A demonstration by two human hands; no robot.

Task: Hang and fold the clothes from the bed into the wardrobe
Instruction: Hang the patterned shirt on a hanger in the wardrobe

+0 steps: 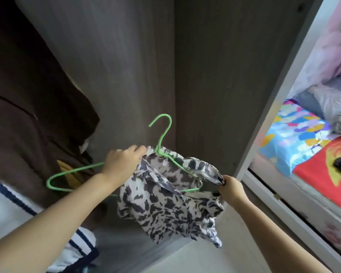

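Grey wood-grain wardrobe, panels matte, open. Brown garment hangs at left, heavy, soft. Bed at right, bright patterned sheet, crumpled clothes on it. Black-and-white blotched garment, thin, limp, held inside the wardrobe, half-threaded on hanger, drooping downward. Green wire hanger, hook pointing up-left, long axis running lower-left to right. Left hand grips hanger and collar. Right hand pinches the garment's right shoulder.
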